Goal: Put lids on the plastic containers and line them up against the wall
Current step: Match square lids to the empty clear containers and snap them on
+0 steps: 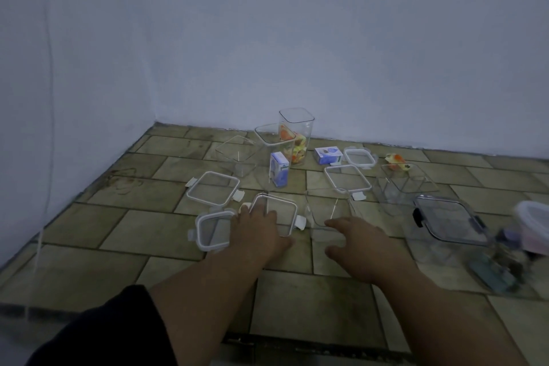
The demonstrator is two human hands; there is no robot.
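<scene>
Clear plastic containers and white-rimmed lids lie scattered on a tiled floor. My left hand (258, 227) rests flat on a square lid (282, 215), fingers spread, not gripping it. My right hand (355, 242) hovers with fingers apart at the near rim of an open clear container (329, 208). Two more lids lie at the left: a larger lid (213, 189) and a small lid (209, 230). A tall container (298, 131) and a shorter container (274, 142) stand near the wall (326, 53). A low open container (236, 154) sits left of them.
Two small blue-white cartons (279, 169) (328, 155) stand mid-floor. More lids (347, 178) (360, 157) and an open container (404, 187) lie right. A dark-lidded container (448, 221) and a blurred pink tub (534, 224) sit far right. An orange packet (396, 161) lies behind.
</scene>
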